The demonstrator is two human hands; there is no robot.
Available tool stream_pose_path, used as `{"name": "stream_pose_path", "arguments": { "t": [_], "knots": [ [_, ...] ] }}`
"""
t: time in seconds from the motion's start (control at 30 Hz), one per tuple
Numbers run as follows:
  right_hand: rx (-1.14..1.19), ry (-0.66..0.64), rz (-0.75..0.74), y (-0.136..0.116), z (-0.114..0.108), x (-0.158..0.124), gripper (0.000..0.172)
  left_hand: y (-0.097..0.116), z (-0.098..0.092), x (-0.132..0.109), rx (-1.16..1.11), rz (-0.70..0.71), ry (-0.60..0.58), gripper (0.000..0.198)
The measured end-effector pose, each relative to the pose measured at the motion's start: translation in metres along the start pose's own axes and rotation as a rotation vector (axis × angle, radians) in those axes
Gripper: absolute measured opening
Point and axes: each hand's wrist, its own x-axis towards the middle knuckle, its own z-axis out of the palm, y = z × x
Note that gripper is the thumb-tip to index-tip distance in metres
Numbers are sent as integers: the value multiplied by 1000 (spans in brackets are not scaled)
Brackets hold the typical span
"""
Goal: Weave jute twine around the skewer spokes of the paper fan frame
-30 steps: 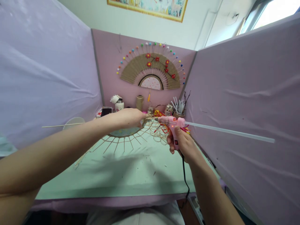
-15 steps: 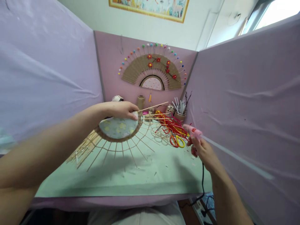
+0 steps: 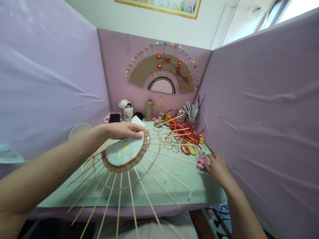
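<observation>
My left hand grips the upper edge of a half-round craft piece, with a pale floral centre, a woven brown rim and thin sticks fanning out. Its sticks point right and toward me, some reaching past the table's front edge. A loop of brown cord runs across the sticks. At the table's right side, my right hand touches a pink glue gun with its fingers. Those fingers are apart, and the gun is low at the tabletop.
Red and yellow strips and scissors lie right of centre. Along the back stand a jar, a twine roll and a pot of white sticks. A decorated fan hangs behind. A power strip sits below.
The craft piece has tilted, and its sticks spread nearer to me. My right hand has lowered the pink glue gun to the tabletop and loosened its fingers.
</observation>
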Motion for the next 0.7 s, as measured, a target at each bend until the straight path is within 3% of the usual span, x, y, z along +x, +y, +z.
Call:
{"name": "stream_pose_path", "arguments": {
  "t": [0.07, 0.13, 0.27, 0.33, 0.43, 0.57, 0.7],
  "knots": [
    [271, 77, -181, -31, -17, 7, 40, -5, 4, 3, -71, 11, -50, 42],
    [520, 45, -387, -70, -28, 17, 48, -10, 6, 7, -129, 23, -87, 42],
    [767, -233, -596, -142, -17, 44, 71, -20, 10, 6, -216, 65, -132, 47],
    [785, -422, -621, -161, -1, 59, 56, -25, 11, 1, -256, 73, -151, 51],
    [744, -619, -592, -166, 21, 79, 23, -36, 12, -10, -312, 89, -157, 54],
    [756, -701, -542, -148, 19, 104, 25, -49, 15, -21, -340, 80, -224, 54],
    [824, -721, -494, -130, -17, 125, 32, -59, 22, -18, -306, 22, -287, 45]
  ]
}}
